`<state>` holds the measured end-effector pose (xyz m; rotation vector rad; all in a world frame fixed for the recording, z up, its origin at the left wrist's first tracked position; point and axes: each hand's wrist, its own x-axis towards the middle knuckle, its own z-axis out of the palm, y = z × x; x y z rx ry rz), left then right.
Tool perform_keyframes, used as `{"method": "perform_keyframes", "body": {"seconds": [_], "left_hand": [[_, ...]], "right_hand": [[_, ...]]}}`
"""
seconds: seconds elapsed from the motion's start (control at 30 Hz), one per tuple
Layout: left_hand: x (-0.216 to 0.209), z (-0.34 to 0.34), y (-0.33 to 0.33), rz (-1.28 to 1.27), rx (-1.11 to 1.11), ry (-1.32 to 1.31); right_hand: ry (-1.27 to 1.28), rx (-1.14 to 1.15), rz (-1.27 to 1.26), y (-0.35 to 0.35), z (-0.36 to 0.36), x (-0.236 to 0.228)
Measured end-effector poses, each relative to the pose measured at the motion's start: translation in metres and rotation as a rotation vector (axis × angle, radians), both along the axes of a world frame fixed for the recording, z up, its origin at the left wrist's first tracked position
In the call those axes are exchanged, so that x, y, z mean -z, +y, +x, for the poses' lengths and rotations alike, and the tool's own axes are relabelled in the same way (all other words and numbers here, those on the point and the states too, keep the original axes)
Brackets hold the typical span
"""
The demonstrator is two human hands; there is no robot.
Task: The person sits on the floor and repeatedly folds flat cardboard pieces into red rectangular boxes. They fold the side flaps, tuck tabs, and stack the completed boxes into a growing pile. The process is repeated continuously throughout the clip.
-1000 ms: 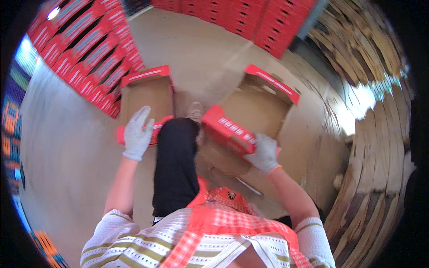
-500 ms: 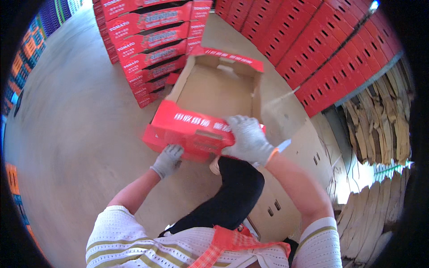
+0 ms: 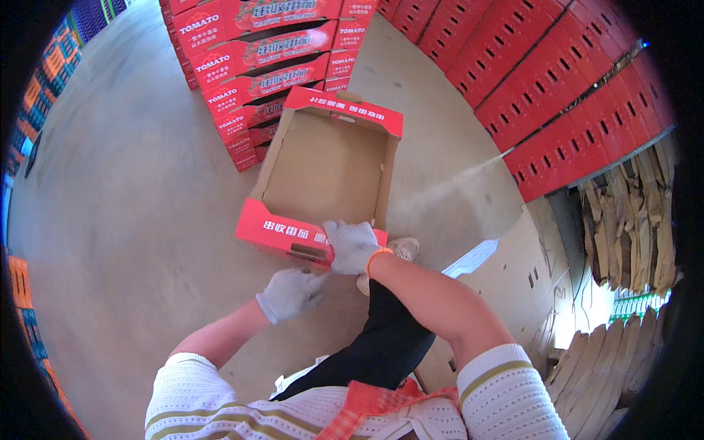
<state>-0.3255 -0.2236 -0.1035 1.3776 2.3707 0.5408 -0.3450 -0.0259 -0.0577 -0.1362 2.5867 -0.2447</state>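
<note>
A shallow red cardboard tray box (image 3: 257,224) with a plain brown inside is in front of me, its open top facing up. My right hand (image 3: 352,247), in a grey-white work glove, is closed over the right part of its near wall, the fingers lying over the rim. My left hand (image 3: 289,295), gloved alike, hangs just below the near wall beside a cut-out handle slot. Its fingers are loosely bent and a little apart, with nothing visible in them.
A stack of similar red boxes (image 3: 227,81) stands just beyond the tray. Along the right side runs a wall of stacked red cartons (image 3: 543,95). Bundled flat brown cardboard (image 3: 623,220) lies at far right. Orange and blue crates (image 3: 44,95) line the left edge.
The tray box has moved down and slightly left, and now sits straighter. My right hand travels with it, to the left. My left hand has come off the near wall, dropping slightly lower.
</note>
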Motion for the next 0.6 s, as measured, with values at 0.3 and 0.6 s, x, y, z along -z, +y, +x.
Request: {"method": "perform_keyframes", "body": {"seconds": [0.3, 0.6], "left_hand": [[-0.002, 0.033, -0.005, 0.103, 0.08, -0.013], [0.077, 0.002, -0.015, 0.111, -0.06, 0.29]], "right_hand": [[0.198, -0.066, -0.113, 0.007, 0.012, -0.011], [0.203, 0.01, -0.134, 0.006, 0.015, -0.036]]}}
